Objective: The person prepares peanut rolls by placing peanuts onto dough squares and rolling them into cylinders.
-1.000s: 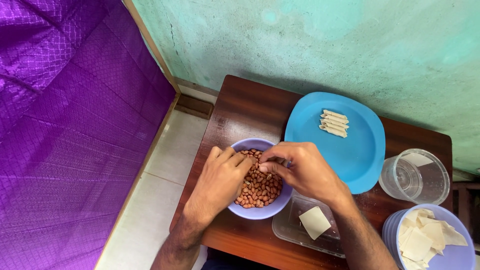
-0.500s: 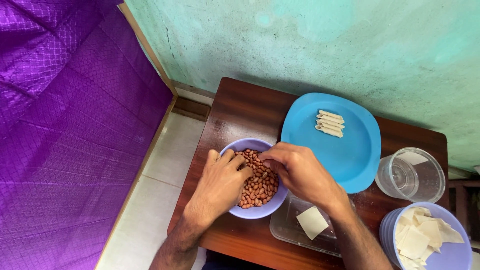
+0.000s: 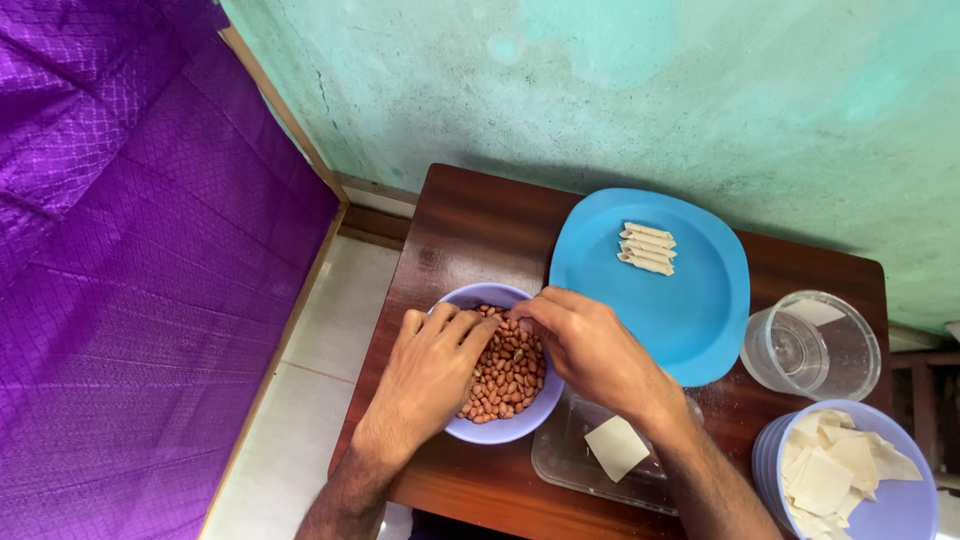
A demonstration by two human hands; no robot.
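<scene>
A lavender bowl [image 3: 497, 425] of reddish-brown peanuts [image 3: 510, 372] sits near the front left of a dark wooden bench [image 3: 470, 225], and both of the person's hands are at it. The left hand [image 3: 432, 372] lies over the bowl's left rim, palm down, its fingers loosely spread and reaching onto the nuts; it grips nothing that can be seen. The right hand [image 3: 590, 345] comes in from the right with its fingertips drawn together over the peanuts at the bowl's far edge (whether a nut is pinched between them cannot be told, since the fingers hide the spot). Just behind the right hand lies a blue plate [image 3: 700, 310] carrying a small row of pale rolled pieces [image 3: 647, 248]. Under the right wrist is a clear shallow tray [image 3: 570, 460] holding one pale square wrapper [image 3: 616, 447]. Further right stands a clear plastic container [image 3: 812, 345], and at the front right corner a second lavender bowl [image 3: 900, 505] is piled with more square wrappers [image 3: 830, 470]. A purple cloth [image 3: 120, 250] fills the left of the view, with a pale green wall [image 3: 650, 90] behind the bench.
</scene>
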